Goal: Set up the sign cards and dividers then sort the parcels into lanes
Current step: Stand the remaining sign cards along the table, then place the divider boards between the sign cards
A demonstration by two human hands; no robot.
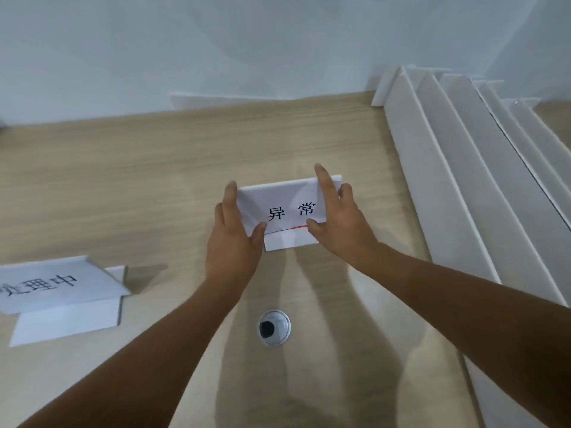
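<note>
Desk [123, 180] is pale wood grain. Both sign cards are white with black characters, the middle card [281, 208] has a red line underneath. Dividers [463, 180] plain white, grommet [274, 328] silvery with a black hole.

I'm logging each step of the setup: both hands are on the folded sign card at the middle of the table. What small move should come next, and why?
Probably let go. The left hand and right hand grip the ends of the sign card, which already appears to stand on its folded flap on the table, print facing the person.
</note>
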